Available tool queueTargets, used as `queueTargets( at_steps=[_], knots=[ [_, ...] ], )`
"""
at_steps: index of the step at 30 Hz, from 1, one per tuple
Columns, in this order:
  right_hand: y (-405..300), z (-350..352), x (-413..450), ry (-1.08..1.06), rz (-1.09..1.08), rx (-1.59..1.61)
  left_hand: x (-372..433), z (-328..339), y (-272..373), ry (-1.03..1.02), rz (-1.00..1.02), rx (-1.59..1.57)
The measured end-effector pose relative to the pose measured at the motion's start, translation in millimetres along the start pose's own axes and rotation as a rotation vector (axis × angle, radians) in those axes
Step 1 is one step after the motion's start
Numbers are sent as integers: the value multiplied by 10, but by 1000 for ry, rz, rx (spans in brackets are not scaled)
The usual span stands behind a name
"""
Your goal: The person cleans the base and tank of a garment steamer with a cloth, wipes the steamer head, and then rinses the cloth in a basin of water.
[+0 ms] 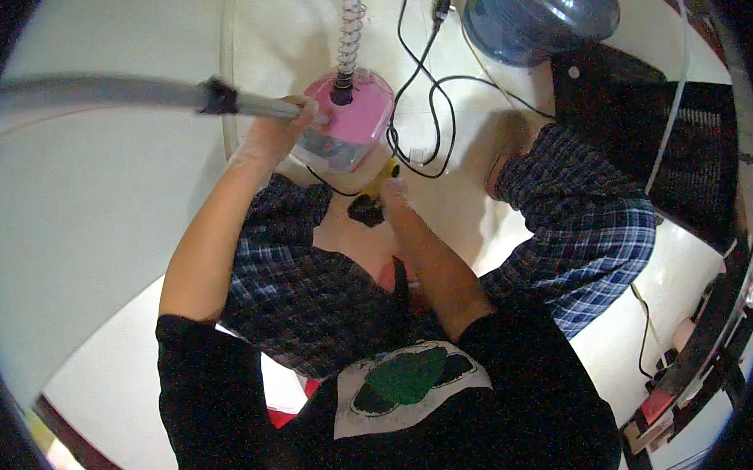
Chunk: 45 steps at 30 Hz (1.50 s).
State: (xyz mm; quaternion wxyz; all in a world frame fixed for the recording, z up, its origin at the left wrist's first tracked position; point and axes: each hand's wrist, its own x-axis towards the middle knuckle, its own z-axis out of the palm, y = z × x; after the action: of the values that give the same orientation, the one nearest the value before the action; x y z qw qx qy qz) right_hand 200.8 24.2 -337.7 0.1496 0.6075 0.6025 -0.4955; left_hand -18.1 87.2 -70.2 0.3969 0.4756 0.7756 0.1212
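Note:
My left hand [282, 127], in a thin clear glove, grips the lower end of a silvery metal pole [258, 105] that bears a black clamp. The pole runs off to the left and blurs there. At its foot stands a pink appliance base [359, 116] with a clear lower part, apparently a garment steamer. A spring-wrapped hose [350, 33] rises from a black collar on its top. Just in front of the base, my right hand [396, 194], also gloved, holds a yellow and black tool [381, 182], perhaps a cordless drill. Its far end is partly hidden.
A black power cord [436, 95] loops over the pale tiled floor, its plug [442, 8] beyond the base. A large blue-grey water bottle [544, 11] stands at upper right. Below it is a black slatted unit [655, 134]. My plaid-clad legs [582, 222] flank the work.

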Motion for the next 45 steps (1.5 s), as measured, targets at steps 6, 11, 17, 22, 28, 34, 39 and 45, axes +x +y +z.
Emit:
queueTargets(
  at_steps=[6, 11, 17, 22, 28, 34, 39, 45],
  knots=[
    [124, -461, -7, -181, 73, 548, 147, 146, -58, 195, 58, -211],
    [-287, -168, -221, -579, 59, 1439, 128, 136, -93, 276, -68, -295],
    [-525, -49, 131, -570, -187, 1360, 189, 255, 153, 402, -95, -286],
    [-888, -159, -529, -558, -144, 1394, 102, 245, -281, 486, -207, -293],
    [-807, -621, -400, -425, -48, 1449, -156, 67, 122, 552, -193, -327],
    [-789, -901, 49, -340, -87, 1331, -166, 54, 36, 513, -187, -266],
    [-722, -856, 352, -276, -317, 1036, 187, 92, -928, 512, -100, -253],
    [-137, -672, 434, 227, -340, 1032, -207, -55, -725, 214, -194, -24]
  ],
)
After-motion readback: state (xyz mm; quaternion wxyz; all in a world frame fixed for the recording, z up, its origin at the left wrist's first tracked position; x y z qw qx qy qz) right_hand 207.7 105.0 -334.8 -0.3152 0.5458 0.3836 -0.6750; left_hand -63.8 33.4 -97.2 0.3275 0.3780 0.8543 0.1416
